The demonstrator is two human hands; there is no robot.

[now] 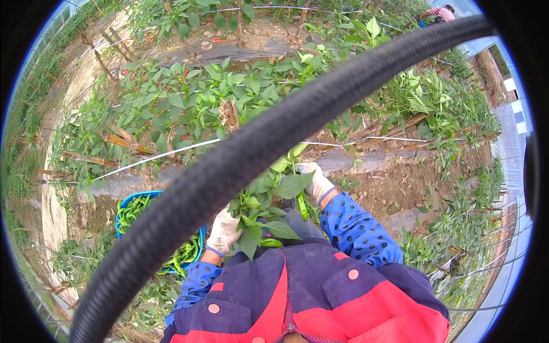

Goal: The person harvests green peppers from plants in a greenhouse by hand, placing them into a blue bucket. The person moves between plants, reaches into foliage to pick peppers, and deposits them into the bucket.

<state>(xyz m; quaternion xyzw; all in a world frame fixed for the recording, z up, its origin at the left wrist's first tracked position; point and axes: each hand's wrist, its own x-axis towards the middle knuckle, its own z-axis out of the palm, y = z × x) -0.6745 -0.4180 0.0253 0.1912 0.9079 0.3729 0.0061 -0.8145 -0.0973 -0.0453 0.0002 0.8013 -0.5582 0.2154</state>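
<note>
My left hand (pixel 224 230), in a pale work glove, is at the left side of a leafy green pepper plant (pixel 270 193); its fingertips are partly hidden by leaves. My right hand (pixel 315 180), gloved too, is on the plant's right side among the leaves, and a long green pepper (pixel 303 206) hangs just below its fingers. Whether it grips a stem or a pepper cannot be told. Another green pepper (pixel 271 243) shows low in the foliage near my jacket. Left of my left hand is a blue tub (pixel 200 244) holding many green peppers (pixel 136 211).
A thick black ribbed tube (pixel 274 128) crosses the view diagonally. Beyond the plant runs a white string (pixel 158 159) with wooden stakes (pixel 128 143), then rows of pepper plants (pixel 206 98) and plastic mulch (pixel 223 53). A person in a striped top (pixel 441 13) bends far off at upper right.
</note>
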